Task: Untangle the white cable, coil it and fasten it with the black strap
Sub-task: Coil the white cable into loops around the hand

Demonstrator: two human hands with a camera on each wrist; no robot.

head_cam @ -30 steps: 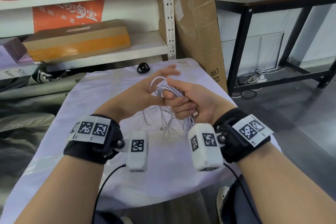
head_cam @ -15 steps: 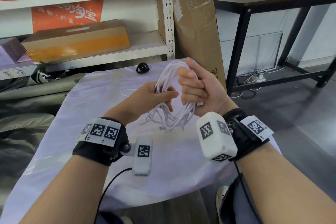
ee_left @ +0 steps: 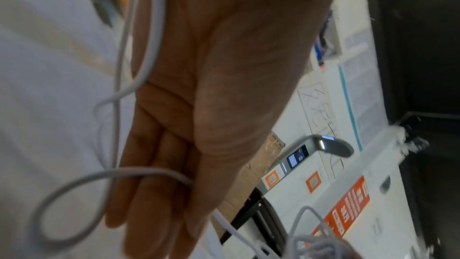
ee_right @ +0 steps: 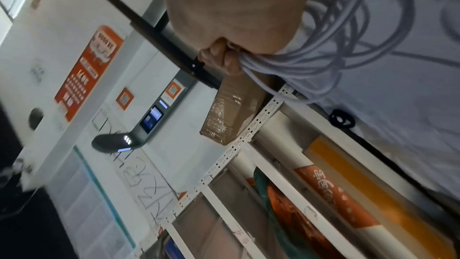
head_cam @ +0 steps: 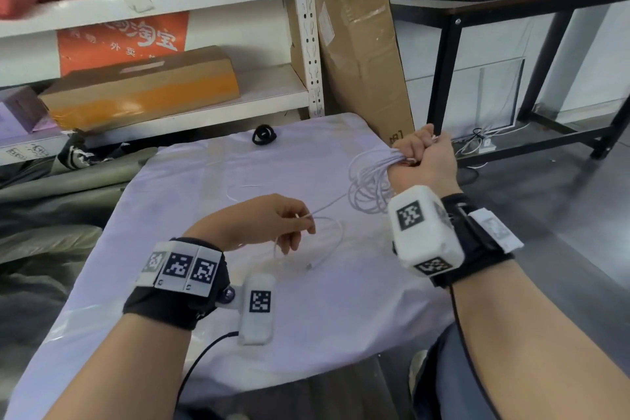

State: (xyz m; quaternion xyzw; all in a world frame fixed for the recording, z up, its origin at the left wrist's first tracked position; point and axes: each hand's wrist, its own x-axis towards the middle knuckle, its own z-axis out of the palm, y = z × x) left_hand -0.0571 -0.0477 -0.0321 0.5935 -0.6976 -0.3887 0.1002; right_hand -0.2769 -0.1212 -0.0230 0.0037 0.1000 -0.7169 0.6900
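Note:
My right hand (head_cam: 417,150) is fisted round a bundle of loops of the white cable (head_cam: 370,186) over the table's right edge; the loops hang below the fist. In the right wrist view the same bundle (ee_right: 293,64) runs out of the curled fingers. My left hand (head_cam: 300,220), lower and nearer the middle of the table, pinches a single strand that runs taut up to the bundle. A slack tail (head_cam: 327,249) with the plug lies on the cloth below it. The left wrist view shows that strand (ee_left: 139,172) passing under the thumb. The black strap (head_cam: 263,135) lies at the table's far edge.
The table (head_cam: 211,334) is covered with a pale lilac cloth. Behind it stands a white shelf rack (head_cam: 306,44) with a cardboard box (head_cam: 143,89). A tall cardboard carton (head_cam: 361,44) leans at the far right corner, with a black desk (head_cam: 511,0) beyond.
The hands have moved apart: the right carried the cable bundle right and away, the left dropped toward me with one strand, pulling it out straight.

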